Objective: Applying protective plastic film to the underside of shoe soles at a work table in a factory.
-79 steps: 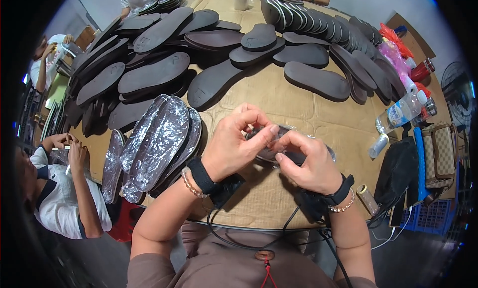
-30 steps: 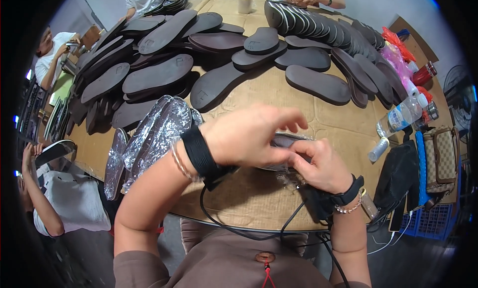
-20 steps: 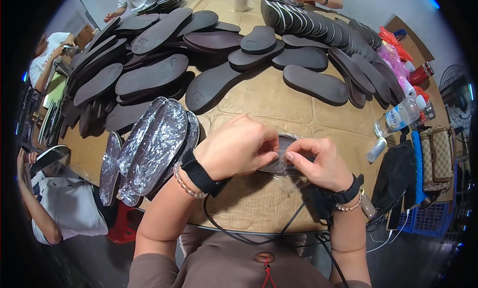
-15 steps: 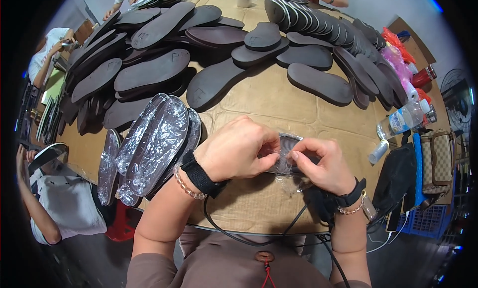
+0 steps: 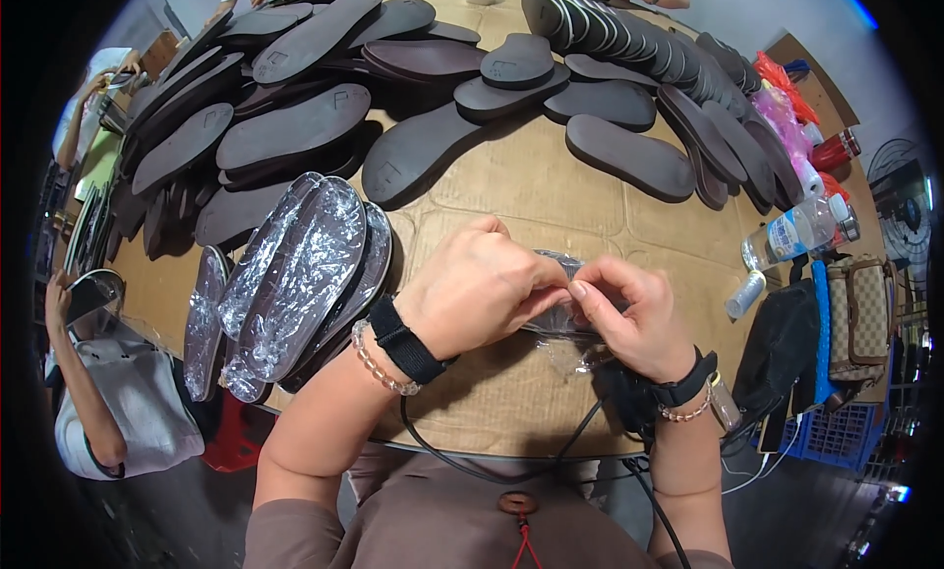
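Note:
A dark shoe sole lies on the cardboard-covered table in front of me, mostly hidden under my hands. Clear plastic film is around it, crumpled at its near edge. My left hand is closed in a pinch over the sole, apparently on the film. From the other side my right hand pinches too, thumb against fingers, at the same spot. The fingertips of both hands almost meet. Left of my left hand, film-wrapped soles are stacked, shiny and overlapping.
Bare dark soles lie heaped across the far side, with a long leaning row at the back right. At right are a water bottle, a black bag and a checked bag. Black cables cross the near edge. Other people sit around the table.
My left hand has shifted slightly right, so its fingertips now come close to my right hand's. The right hand's fingers have drawn nearer together. The whole view has tilted a little.

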